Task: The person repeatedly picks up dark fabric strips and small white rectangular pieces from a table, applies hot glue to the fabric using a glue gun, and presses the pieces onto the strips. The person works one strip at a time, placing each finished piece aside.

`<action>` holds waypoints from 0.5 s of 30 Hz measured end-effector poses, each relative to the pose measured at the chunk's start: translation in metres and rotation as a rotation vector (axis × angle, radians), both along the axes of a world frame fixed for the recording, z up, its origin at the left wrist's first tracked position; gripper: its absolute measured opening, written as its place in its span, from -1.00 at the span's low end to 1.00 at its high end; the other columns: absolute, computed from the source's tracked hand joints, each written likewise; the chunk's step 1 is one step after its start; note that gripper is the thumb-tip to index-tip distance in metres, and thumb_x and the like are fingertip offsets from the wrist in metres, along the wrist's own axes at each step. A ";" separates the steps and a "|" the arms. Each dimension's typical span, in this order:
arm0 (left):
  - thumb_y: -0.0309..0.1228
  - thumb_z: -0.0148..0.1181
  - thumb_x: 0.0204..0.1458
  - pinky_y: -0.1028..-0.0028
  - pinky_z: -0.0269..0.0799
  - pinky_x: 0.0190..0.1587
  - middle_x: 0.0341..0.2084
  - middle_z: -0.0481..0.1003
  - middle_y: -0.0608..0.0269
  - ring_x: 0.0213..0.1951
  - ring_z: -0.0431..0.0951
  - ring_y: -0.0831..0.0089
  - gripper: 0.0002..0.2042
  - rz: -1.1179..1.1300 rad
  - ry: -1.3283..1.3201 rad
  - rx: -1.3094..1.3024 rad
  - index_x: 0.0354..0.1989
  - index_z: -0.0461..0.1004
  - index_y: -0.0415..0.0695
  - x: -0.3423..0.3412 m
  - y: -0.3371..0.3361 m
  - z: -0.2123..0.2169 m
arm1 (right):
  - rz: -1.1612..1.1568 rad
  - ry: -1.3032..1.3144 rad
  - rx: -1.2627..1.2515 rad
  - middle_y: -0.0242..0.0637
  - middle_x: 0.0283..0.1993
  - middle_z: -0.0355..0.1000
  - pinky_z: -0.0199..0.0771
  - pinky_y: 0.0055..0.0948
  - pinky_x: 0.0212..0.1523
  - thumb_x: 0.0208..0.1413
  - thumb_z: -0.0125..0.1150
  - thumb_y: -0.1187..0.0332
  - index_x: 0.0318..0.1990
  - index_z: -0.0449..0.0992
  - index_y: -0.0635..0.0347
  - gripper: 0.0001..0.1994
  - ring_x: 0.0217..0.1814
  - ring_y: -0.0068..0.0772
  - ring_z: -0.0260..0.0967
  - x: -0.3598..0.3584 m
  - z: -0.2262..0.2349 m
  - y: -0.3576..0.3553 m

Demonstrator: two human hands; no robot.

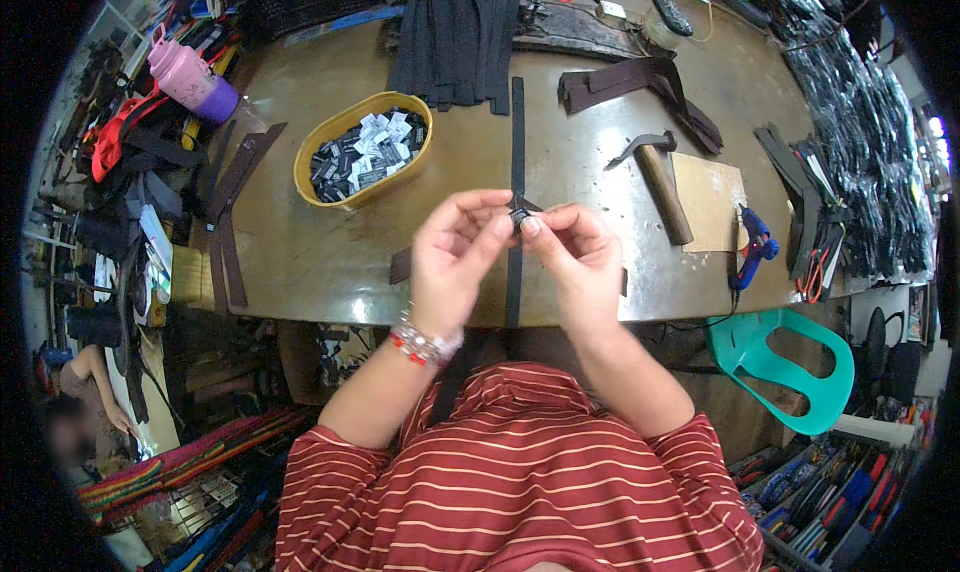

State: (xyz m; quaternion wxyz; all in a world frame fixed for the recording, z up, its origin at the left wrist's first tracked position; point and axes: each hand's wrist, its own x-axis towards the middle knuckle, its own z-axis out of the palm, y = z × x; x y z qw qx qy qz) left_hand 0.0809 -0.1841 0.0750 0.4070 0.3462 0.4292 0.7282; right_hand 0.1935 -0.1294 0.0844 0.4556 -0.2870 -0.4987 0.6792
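1. At the near edge of the table (280,290), on the right side, a green plastic stool (738,344) is just beyond the tabletop.
2. The left hand (452,257) and the right hand (580,257) meet above the middle of the near half. Their grip is narrow: thumbs and forefingers pinch together one small black piece (519,215).
3. This piece is above a long black strap (515,282), which runs from the near edge toward the far edge. I cannot tell if they touch.
4. Near the right edge lie scissors (813,277) with red handles and, more inward, a blue glue gun (755,247).
5. A hammer (665,197) lies at the left side of a thin wooden board (710,212).
6. Toward the left edge there is a dark brown strap (230,262); more inward, a yellow bowl (302,172) contains black and white labels (375,152).
7. Near the far left corner is a pink-and-purple bottle (190,77).
8. At the middle of the far edge, many black strips (455,47) lie side by side.
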 end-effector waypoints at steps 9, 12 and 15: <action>-0.58 0.22 -0.06 0.57 0.49 -0.32 -0.44 0.53 0.22 -0.40 0.55 0.57 -0.60 -0.335 0.428 -0.352 -0.04 0.23 -0.20 -0.015 -0.026 -0.040 | 0.450 -0.633 0.098 -0.31 -0.36 0.52 0.42 -0.55 -0.26 -0.06 0.35 0.39 -0.29 0.53 0.29 -0.80 -0.32 -0.62 0.41 0.050 -0.033 0.012; -0.50 0.28 -0.09 0.53 0.50 -0.29 -0.39 0.52 0.15 -0.38 0.56 0.47 -0.50 -0.529 0.445 -0.461 0.03 0.20 -0.18 -0.025 -0.023 -0.042 | 0.598 -0.682 0.179 -0.29 -0.43 0.52 0.44 -0.53 -0.32 -0.07 0.34 0.41 -0.37 0.54 0.30 -0.84 -0.40 -0.63 0.43 0.048 -0.043 0.024; -0.47 0.32 -0.13 0.45 0.50 -0.22 -0.22 0.48 0.08 -0.29 0.54 0.39 -0.41 -0.194 0.691 -0.299 0.11 0.18 -0.16 -0.025 -0.020 -0.042 | 0.275 -0.658 0.222 -0.28 -0.44 0.52 0.43 -0.54 -0.41 -0.06 0.32 0.44 -0.34 0.53 0.30 -0.86 -0.46 -0.60 0.42 0.023 -0.055 0.040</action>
